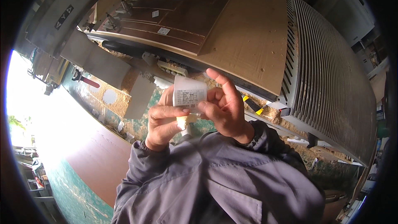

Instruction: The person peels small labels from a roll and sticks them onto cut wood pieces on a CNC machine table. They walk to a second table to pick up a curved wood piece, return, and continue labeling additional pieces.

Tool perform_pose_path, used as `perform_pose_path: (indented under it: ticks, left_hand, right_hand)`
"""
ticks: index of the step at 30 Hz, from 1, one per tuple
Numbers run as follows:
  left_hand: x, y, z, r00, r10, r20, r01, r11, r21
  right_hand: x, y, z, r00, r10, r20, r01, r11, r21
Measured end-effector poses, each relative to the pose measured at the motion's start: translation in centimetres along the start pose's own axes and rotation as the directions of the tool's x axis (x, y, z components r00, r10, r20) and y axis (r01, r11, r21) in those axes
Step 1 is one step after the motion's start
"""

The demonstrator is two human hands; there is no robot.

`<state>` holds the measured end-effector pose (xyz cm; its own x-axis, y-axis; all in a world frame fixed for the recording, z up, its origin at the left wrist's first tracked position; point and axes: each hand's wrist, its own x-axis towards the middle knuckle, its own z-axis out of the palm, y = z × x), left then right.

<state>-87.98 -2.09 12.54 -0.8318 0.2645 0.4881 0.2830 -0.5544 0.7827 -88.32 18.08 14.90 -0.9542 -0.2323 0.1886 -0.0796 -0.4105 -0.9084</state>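
Observation:
A curled strip of white printed labels [190, 91] is held up in front of my chest, bearing writing and a printed code. My left hand [161, 119] grips its left side, and a crumpled pale yellow piece [184, 120] shows at the left fingertips. My right hand [228, 109] pinches the strip's lower right corner with the thumb in front; its index finger is raised away from the paper. Beyond the hands lies a dark brown grooved panel [189, 9] with two white labels [164, 30] stuck on it. It rests on a larger brown board [248, 40].
A ribbed grey metal surface [335, 77] borders the board at right. Pointed tool holders [111, 20] line the machine's left side. Below, sawdust [116, 109] covers part of the floor, near a red-handled wrench [88, 81] and a yellow-and-black tool [253, 105]. A reddish-brown panel [99, 161] lies lower left.

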Motion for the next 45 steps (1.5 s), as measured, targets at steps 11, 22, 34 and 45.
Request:
perform_pose_path:
  ticks: [11, 22, 34, 45]
  left_hand:
    - [-1.0, -0.2, -1.0, 0.995, 0.006, -0.099, 0.004, 0.995, 0.098]
    - [-1.0, 1.1, -0.3, 0.987, -0.117, -0.114, 0.120, 0.993, 0.020]
    - [-1.2, 1.6, -3.3, 0.987, -0.145, -0.069, 0.158, 0.957, 0.245]
    - [4.8, 2.8, -20.2, 0.975, -0.199, -0.097, 0.218, 0.942, 0.257]
  right_hand:
    - [0.4, 0.1, -0.9, 0.983, -0.145, 0.109, 0.172, 0.933, -0.317]
    - [2.3, -0.9, -2.7, 0.778, -0.358, 0.517, 0.629, 0.462, -0.626]
    - [3.4, 2.0, -1.1, 0.923, -0.115, 0.366, 0.315, 0.773, -0.551]
    - [17.1, 9.9, 5.3, 0.953, -0.017, 0.302, 0.188, 0.815, -0.548]
